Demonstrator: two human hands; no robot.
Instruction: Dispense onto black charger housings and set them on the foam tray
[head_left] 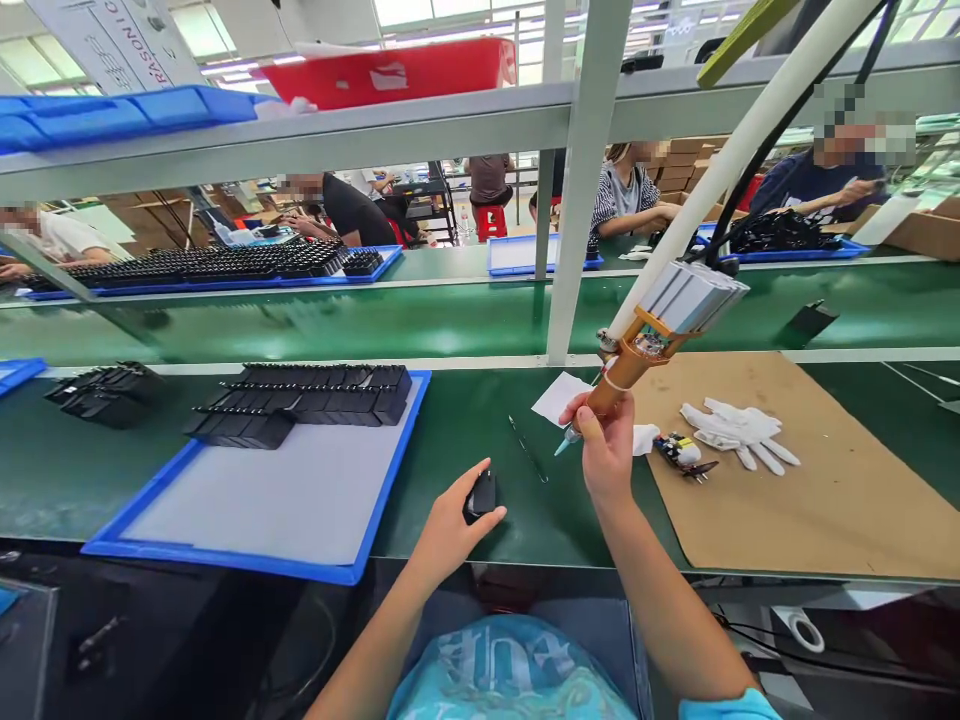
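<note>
A small black plastic case [482,494] is gripped between the thumb and fingers of my left hand [452,520], low over the green bench near its front edge. My right hand [609,450] is wrapped round an orange glue dispenser [624,372] with a pale blue nozzle [566,441] that points down and to the left. The nozzle is apart from the case. Between my hands a thin metal pick [529,450] lies on the bench. Behind the dispenser, a white paper [561,398] rests on the green surface.
At left, a blue-rimmed tray [352,572] holds rows of black cases [337,395]; more black cases [101,392] stand beyond it. A cardboard sheet [825,500] at right bears white gloves [739,430] and a small circuit board [681,452]. A metal post [574,200] rises behind; co-workers sit across the conveyor [337,325].
</note>
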